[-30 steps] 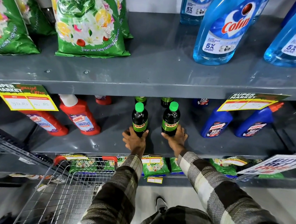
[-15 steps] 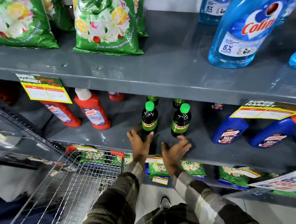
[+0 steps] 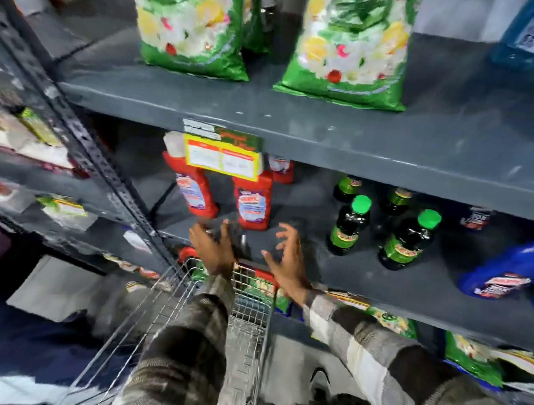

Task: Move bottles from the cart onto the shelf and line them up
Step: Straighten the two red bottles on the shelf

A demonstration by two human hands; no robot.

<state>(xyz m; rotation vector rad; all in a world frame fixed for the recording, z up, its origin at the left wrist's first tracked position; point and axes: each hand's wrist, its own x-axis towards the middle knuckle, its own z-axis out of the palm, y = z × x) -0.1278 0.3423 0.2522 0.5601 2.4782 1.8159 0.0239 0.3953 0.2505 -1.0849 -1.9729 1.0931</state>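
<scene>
Bottles now stand released on the shelf; left hand and right hand, fingers spread and empty, have withdrawn toward the cart.

Two green flowered pouches are standing upper centre of the frame. Red cleaner bottles are sitting mid-frame behind a yellow price tag. Blue bottles are lying at the right edge, blurred.

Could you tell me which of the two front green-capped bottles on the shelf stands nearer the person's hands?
The left one of the pair: it stands closer to the right hand than its neighbour, which is farther right along the shelf.
</scene>
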